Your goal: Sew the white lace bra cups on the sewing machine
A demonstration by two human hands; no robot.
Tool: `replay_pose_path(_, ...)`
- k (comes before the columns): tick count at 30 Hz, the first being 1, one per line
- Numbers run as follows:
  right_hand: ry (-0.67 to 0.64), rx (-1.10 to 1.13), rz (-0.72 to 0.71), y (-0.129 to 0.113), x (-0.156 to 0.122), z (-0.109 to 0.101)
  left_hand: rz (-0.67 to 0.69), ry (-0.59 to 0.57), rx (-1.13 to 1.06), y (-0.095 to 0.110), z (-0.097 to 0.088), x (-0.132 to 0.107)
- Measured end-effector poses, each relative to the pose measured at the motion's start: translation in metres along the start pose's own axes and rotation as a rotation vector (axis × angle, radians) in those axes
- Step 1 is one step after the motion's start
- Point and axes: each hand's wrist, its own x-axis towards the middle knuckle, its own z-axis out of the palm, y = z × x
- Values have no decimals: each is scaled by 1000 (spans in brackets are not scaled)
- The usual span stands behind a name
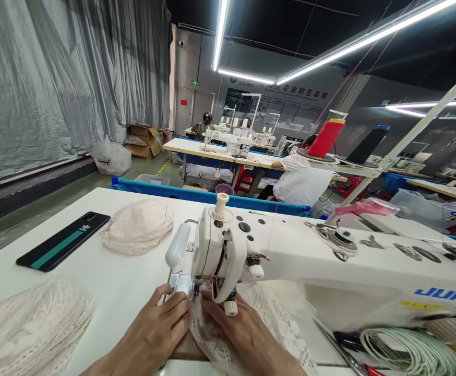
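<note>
A white sewing machine (290, 250) stands on the table with its head above my two hands. My left hand (153, 329) is left of the needle area, fingers bent and pressed together at the metal plate (181, 284); what lies under its fingertips is hidden. Below the machine head, my right hand (247, 334) is closed on white lace fabric (220, 350), its fingertips partly hidden by the machine. More of the lace spreads to the right of that hand, under the machine arm.
Stacked cream fabric pieces (138, 227) and a lace pile (36, 324) lie on the left, near a black phone (63, 240). At right are scissors (339, 347) and a coil of pale green cord (408, 350). Thread cones (327, 138) stand behind; co-workers sit farther back.
</note>
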Motion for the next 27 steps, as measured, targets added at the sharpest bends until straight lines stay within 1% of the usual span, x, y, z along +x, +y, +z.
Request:
replay_pose_path(2,-1,-2,4,3,2,1,-5,1,-1,-1,1,0)
replay_pose_path(7,3,-74,-42,7,4,4,-28,10,21,-2,3,1)
replay_pose_path(13,19,-116,-64,7,2,4,-27,-28,56,-1,5,0)
replay_pose_path(17,29,-96,-61,4,-2,4,-21,-28,61,1,5,-3)
replay_pose_path(21,70,-70,-169,-4,-10,13,12,-21,35,4,4,-7)
replay_pose_path(24,132,-111,-182,-10,-13,20,12,-29,14,7,4,-6)
replay_pose_path(27,214,-108,-223,-13,-11,22,-19,-4,-39,9,4,-3)
